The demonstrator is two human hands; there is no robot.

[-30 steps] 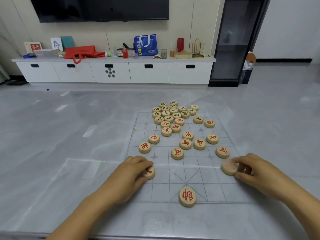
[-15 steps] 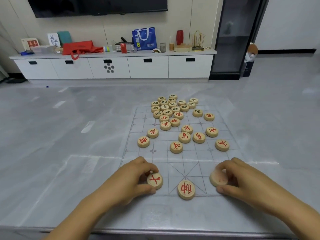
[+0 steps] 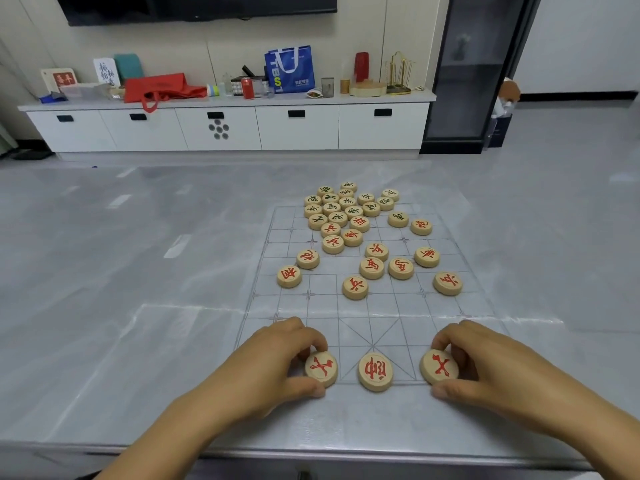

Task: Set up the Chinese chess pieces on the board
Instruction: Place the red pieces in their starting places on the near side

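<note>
A clear plastic chess board with a thin printed grid lies on the grey table. On its near row a red-marked general piece lies flat in the middle. My left hand pinches a red advisor piece just left of the general. My right hand pinches a second red advisor piece just right of it. Both pieces lie on the board. Several loose red pieces are scattered mid-board, and a heap of black and red pieces sits at the far end.
The table's near edge runs just below my wrists. Beyond the table stands a white cabinet carrying bags, cans and boxes, with a dark glass cabinet to its right.
Both hands have drawn their pieces toward me and inward, down onto the near row beside the general. The right piece, tilted on edge before, now lies flat face up.
</note>
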